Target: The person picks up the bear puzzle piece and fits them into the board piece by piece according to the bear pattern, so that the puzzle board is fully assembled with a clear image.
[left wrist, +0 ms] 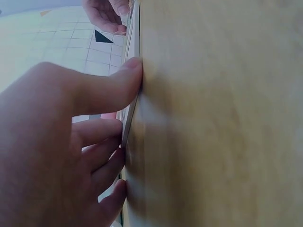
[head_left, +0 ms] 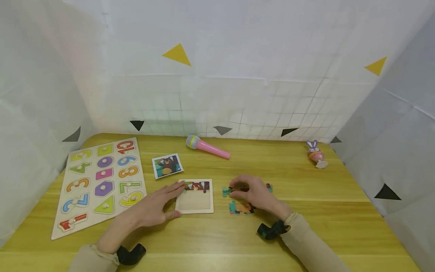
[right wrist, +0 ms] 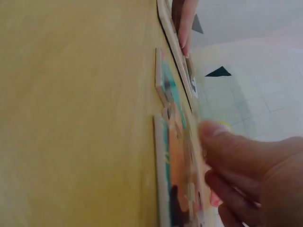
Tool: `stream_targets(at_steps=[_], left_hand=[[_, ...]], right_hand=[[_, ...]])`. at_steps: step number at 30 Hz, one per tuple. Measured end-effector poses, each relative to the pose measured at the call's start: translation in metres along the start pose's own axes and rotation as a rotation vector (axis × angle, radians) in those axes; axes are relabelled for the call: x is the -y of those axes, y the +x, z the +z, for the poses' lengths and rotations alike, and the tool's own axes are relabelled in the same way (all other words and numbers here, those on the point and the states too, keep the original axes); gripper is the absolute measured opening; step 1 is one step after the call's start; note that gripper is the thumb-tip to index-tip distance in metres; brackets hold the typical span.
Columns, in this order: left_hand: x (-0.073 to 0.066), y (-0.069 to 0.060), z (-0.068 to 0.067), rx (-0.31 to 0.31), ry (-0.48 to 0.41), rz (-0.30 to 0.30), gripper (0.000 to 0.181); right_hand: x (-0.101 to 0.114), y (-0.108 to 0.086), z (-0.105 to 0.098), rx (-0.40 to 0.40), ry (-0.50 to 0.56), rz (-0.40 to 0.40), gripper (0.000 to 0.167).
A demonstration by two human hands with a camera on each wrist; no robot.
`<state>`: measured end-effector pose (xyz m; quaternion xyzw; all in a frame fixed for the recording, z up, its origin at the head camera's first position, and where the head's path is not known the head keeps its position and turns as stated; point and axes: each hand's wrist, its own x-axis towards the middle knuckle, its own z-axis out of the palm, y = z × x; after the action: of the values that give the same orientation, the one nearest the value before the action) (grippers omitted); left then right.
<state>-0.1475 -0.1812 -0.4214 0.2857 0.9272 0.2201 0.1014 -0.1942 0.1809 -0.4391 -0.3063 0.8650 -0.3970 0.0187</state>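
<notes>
The puzzle frame [head_left: 193, 202] lies flat near the middle of the table [head_left: 217, 245], a little toward the left edge. A top row of pieces [head_left: 197, 186] is in it, showing a bear's head; the rest of its bed is bare. My left hand [head_left: 153, 209] is spread along its left side, fingers stretched out to the upper left corner, thumb by the lower left one, steadying it, I judge, rather than gripping. Just right of it lie the loose pieces [head_left: 240, 208], in two rough rows. My right hand [head_left: 253, 192] is over the farther row, thumb and forefinger bent toward each other beside a teal piece [head_left: 226, 192]; I cannot tell whether they have hold of anything.

I'd call this choosing the next piece. The move calls for a light pinch at the edges, then matching its tabs to the row in place.

Beyond are a picture card [head_left: 167, 166], a number board [head_left: 93, 177] along the left edge, a pink microphone [head_left: 213, 149] near the far edge and a rabbit toy [head_left: 316, 155] by the far right corner.

My right palm hides several pieces, its wrist view is blurred at the fingertips, and the table's near edge is cut off.
</notes>
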Motion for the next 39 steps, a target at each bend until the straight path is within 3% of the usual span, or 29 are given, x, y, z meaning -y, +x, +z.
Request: stream_targets(at_steps=[7, 17, 30, 39], left_hand=[[0.002, 0.001, 0.001, -0.006, -0.015, 0.005, 0.077], [0.004, 0.003, 0.003, -0.019, -0.037, -0.032, 0.077], [0.003, 0.004, 0.001, -0.031, -0.063, -0.066, 0.083], [0.004, 0.002, 0.0, -0.042, -0.079, -0.07, 0.086]], right_hand=[[0.019, 0.011, 0.008, -0.031, -0.025, -0.021, 0.024], [0.049, 0.042, 0.039, -0.026, -0.018, -0.073, 0.022], [0.07, 0.067, 0.07, 0.025, -0.054, -0.143, 0.021], [0.076, 0.073, 0.077, 0.026, -0.069, -0.171, 0.023]])
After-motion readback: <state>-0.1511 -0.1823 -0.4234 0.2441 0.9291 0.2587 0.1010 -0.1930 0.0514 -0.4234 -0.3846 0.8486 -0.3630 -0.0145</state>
